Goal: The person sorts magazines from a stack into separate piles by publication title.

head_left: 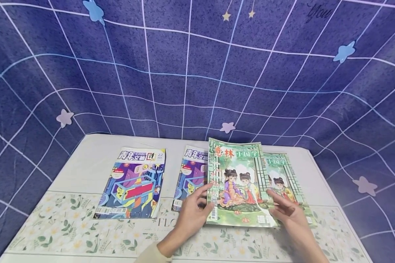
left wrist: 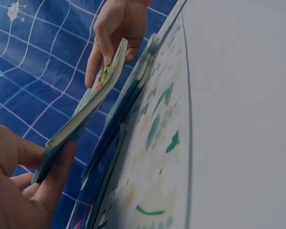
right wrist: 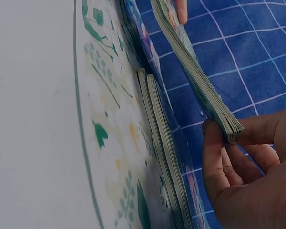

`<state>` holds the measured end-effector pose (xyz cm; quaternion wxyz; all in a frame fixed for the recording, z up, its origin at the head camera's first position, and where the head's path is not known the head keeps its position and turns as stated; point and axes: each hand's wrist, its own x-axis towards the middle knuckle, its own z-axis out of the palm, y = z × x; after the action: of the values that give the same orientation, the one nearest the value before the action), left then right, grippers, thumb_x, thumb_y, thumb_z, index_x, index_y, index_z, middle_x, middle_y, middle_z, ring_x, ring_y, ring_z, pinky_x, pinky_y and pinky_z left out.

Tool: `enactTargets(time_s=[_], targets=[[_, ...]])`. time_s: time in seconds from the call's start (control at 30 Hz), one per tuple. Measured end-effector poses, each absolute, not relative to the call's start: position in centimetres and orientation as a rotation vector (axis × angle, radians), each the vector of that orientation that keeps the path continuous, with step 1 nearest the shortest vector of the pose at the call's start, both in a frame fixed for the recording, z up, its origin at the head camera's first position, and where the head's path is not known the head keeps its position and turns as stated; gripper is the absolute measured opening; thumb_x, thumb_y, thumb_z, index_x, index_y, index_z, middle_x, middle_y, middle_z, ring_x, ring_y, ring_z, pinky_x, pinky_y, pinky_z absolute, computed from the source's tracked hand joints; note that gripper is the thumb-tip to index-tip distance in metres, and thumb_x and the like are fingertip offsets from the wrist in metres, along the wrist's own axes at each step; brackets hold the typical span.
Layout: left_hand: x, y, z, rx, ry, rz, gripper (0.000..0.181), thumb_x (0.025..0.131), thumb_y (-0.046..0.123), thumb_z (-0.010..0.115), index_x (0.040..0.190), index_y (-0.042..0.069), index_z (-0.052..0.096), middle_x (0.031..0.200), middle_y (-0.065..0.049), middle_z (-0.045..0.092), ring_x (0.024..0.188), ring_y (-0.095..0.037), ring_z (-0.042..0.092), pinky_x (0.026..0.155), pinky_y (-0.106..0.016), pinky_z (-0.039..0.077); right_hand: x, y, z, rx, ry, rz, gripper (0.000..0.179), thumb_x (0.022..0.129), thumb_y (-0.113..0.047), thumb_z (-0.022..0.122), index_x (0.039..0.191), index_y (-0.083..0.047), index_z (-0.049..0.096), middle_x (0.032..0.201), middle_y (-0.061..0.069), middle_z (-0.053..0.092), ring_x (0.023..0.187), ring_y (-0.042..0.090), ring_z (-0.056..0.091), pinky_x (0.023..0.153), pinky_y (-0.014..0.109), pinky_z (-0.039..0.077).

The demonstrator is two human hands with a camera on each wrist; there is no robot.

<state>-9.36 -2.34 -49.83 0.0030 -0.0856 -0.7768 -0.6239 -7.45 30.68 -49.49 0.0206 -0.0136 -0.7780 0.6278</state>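
Observation:
Both hands hold a green magazine [head_left: 238,175] with two cartoon children on its cover, raised above the table. My left hand [head_left: 192,212] pinches its left edge between thumb and fingers. At the lower right corner, my right hand [head_left: 291,219] grips it, thumb on one face and fingers on the other, as the right wrist view shows. Partly covered by it on the right lies another magazine with the same cover [head_left: 279,173]. In the right wrist view, two magazines [right wrist: 164,148] lie stacked below the held one. A purple magazine [head_left: 187,179] is partly hidden on the left.
Farther left lies a second purple magazine [head_left: 131,186] with the same cover design. The white table [head_left: 85,164] bears a floral printed band [head_left: 69,226] along its front. A blue grid-patterned cloth [head_left: 168,84] with star shapes hangs behind and around the table.

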Motion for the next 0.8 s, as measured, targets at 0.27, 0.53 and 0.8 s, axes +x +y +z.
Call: enactTargets(time_s=[0.27,0.53,0.8], targets=[[-9.2,-1.4,-50.0,-0.273,-2.451,-1.949,0.061,0.095,0.002,0.082,0.152,0.014,0.067,0.126,-0.014,0.074,0.094,-0.013,0.074,0.056,-0.025,0.056,-7.3,31.5,-49.7,-0.046,-2.442,1.868,0.058,0.097,0.006,0.078,0.150,-0.014,0.070,0.152,-0.019,0.064,0.120,-0.006,0.062,0.099,0.009,0.051],[-9.2,-0.4,-50.1,-0.268,-2.451,-1.938,0.062,0.094,0.003,0.083,0.152,0.016,0.068,0.127,-0.015,0.075,0.097,-0.015,0.075,0.054,-0.026,0.055,-6.9,32.3,-49.5,-0.025,-2.425,1.887,0.056,0.099,0.006,0.076,0.153,-0.007,0.065,0.149,-0.026,0.064,0.121,-0.008,0.063,0.099,0.009,0.051],[-9.1,0.6,-50.2,-0.264,-2.436,-1.948,0.062,0.093,0.003,0.083,0.152,0.017,0.068,0.131,-0.020,0.074,0.098,-0.017,0.076,0.053,-0.026,0.056,-6.6,33.3,-49.4,-0.027,-2.490,1.815,0.057,0.103,0.000,0.075,0.158,-0.006,0.060,0.154,-0.023,0.062,0.124,-0.011,0.061,0.100,0.008,0.050]])
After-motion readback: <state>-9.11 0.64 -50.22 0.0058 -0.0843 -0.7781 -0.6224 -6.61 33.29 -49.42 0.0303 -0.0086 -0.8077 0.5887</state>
